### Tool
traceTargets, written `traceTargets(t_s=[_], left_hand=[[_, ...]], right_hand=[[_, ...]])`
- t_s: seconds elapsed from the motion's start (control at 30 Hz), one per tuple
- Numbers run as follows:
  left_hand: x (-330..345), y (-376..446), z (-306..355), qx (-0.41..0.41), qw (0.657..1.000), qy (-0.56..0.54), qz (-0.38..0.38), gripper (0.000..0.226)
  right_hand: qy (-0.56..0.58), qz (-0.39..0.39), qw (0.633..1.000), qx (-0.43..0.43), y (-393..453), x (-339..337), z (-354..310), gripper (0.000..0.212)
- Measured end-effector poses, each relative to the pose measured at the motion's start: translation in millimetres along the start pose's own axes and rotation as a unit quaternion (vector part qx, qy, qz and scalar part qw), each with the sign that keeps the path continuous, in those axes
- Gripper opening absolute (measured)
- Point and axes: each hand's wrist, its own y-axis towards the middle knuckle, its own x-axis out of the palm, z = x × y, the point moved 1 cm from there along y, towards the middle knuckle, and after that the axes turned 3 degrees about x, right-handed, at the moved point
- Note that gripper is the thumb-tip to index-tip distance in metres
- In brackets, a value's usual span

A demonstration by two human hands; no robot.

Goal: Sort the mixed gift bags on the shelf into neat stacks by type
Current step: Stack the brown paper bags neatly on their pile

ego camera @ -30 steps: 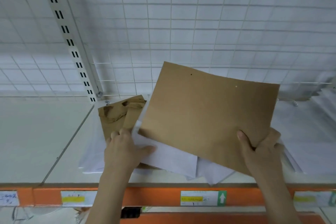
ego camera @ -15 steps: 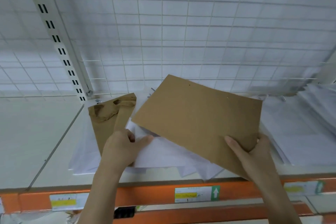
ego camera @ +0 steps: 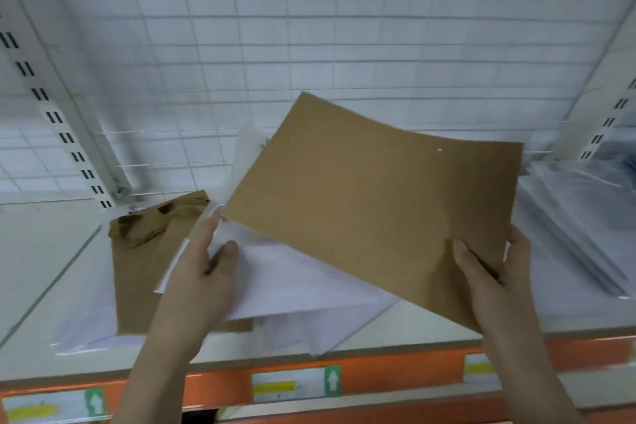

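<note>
Down along the orange shelf edge (ego camera: 395, 372) sit three paper labels: the middle label (ego camera: 296, 384) has a yellow bar and a green panel with a white up-arrow, the left label (ego camera: 55, 406) looks the same, and the right label (ego camera: 478, 368) shows only a yellow bar. Any print on them is too blurred to read. No brand shows on the bags.

The right hand (ego camera: 495, 272) pinches the near right corner of a flat brown bag (ego camera: 371, 206), thumb on top and fingers curled beneath, holding it tilted above the shelf (ego camera: 44, 251), its far edge raised toward the wire grid back (ego camera: 309, 27). Its near left corner lies just beside the left hand's fingertips. The left hand (ego camera: 203, 268) grips a white bag (ego camera: 292, 275), thumb pressed on top, fingers wrapped round its left edge, lifting that edge off the pile. Under it, to the left, a second brown bag (ego camera: 137, 268) with twisted handles lies flat on more white bags (ego camera: 86, 327). Well to the right, a separate stack of white bags (ego camera: 578, 234) rests on the shelf beyond the right hand.
</note>
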Motion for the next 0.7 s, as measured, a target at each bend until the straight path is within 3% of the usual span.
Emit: traceTargets(t_s=[0.1,0.27,0.47,0.7], left_hand=[[32,-9,26,0.013,0.999,-0.022,0.032,0.030],[128,-45,75,0.035,0.998,-0.050,0.016,0.019],[233,-77,99,0.003,0.997,-0.077,-0.011,0.028],[276,-84,93,-0.058,0.998,0.014,-0.010,0.045]], right_hand=[[-0.005,0.032,0.999,-0.023,18,-47,-1,0.048],[-0.005,0.079,0.997,-0.011,56,-144,15,0.043],[0.037,0.113,0.993,-0.009,96,-241,25,0.038],[0.058,0.107,0.992,0.020,120,-279,37,0.043]])
